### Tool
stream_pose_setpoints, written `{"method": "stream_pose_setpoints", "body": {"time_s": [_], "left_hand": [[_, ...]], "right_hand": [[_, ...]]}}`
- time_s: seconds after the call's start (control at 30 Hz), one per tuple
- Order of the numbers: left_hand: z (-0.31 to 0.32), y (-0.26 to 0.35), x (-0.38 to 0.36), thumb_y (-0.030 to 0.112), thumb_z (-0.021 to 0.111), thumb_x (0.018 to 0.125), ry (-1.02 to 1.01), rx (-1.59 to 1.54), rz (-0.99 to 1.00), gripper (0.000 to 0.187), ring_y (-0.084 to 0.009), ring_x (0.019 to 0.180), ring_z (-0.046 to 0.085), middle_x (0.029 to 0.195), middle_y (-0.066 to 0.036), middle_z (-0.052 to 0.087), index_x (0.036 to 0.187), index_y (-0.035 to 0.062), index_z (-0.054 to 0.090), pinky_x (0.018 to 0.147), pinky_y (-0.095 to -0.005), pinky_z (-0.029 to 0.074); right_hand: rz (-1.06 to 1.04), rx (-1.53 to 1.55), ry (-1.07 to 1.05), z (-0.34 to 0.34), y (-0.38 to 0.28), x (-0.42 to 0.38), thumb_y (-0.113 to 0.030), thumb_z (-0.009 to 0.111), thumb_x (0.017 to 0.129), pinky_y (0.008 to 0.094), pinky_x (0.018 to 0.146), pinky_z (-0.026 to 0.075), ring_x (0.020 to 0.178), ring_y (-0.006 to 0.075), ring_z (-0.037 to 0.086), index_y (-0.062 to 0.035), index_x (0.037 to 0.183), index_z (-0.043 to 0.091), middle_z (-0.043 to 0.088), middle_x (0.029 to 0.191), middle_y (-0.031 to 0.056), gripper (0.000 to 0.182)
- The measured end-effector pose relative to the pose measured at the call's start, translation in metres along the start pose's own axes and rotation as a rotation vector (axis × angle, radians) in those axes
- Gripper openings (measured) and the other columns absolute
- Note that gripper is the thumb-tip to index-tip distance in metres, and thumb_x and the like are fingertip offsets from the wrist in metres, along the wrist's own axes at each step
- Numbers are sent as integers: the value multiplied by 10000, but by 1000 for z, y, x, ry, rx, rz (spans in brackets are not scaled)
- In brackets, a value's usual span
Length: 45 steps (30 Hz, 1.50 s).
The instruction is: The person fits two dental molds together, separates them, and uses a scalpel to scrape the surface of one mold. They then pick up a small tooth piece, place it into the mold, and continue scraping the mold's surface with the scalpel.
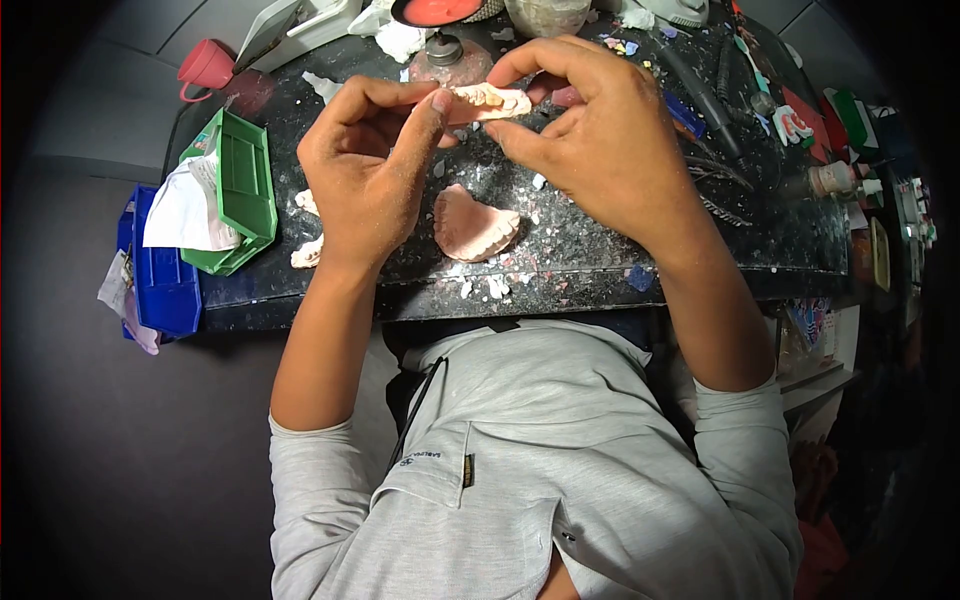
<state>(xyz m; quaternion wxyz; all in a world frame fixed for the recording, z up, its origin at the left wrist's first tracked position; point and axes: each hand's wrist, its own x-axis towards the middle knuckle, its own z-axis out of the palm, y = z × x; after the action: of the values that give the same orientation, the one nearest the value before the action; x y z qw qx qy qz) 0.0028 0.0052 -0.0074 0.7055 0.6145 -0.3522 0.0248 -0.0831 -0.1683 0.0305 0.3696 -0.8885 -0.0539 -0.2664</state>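
- my left hand (370, 170) and right hand (590, 130) both pinch one dental cast (490, 100).
- step, i judge: inspecting it.
- second cast (475, 225) lies on bench (600, 260), 6 o'clock.

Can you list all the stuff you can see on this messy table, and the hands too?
Pale cream dental cast with teeth: one, held up between both hands above the dark speckled counter.
Pink plaster jaw cast: one, lying on the counter below the hands.
White plaster bits: several, near the left wrist and counter edge.
Green plastic bin: one, at the left, with white paper on it.
Blue plastic bin: one, far left edge.
Pink plastic cup: one, top left.
Red round bowl: one, top centre.
Grey shirt: one, on the person.
Left hand: pinches the cream cast.
Right hand: grips its other end.
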Motion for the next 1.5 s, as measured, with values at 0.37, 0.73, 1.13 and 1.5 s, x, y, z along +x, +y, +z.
{"method": "stream_pose_setpoints", "body": {"time_s": [0.37,0.73,1.13,1.5], "left_hand": [[-2,3,3,18,696,936,3,-76,-95,97,-153,757,716,881,-159,733,931,-59,637,626,-235,572],[-1,0,1,2,696,932,-6,-47,-34,88,-117,718,689,854,-141,728,913,-57,632,620,-214,549],[-3,3,0,106,712,949,-22,-120,-49,169,-95,655,647,784,-108,707,904,-40,639,576,-212,518],[-4,6,-3,62,698,949,-53,-30,121,133,-118,758,674,847,-98,694,933,-54,634,677,-236,549]], "right_hand": [[165,280,-82,-1,-1,-1,-67,778,846,180,569,500,699,42,644,19,1070,691,704,947,70,255],[181,376,-123,2,16,1,-81,700,935,198,656,562,776,26,613,7,1030,711,681,899,7,130],[444,747,-316,-3,16,4,-110,697,918,244,623,621,766,152,721,77,975,687,704,856,122,195],[489,841,-414,-10,16,5,-114,705,904,241,628,625,786,178,736,80,961,710,719,879,140,202]]}}
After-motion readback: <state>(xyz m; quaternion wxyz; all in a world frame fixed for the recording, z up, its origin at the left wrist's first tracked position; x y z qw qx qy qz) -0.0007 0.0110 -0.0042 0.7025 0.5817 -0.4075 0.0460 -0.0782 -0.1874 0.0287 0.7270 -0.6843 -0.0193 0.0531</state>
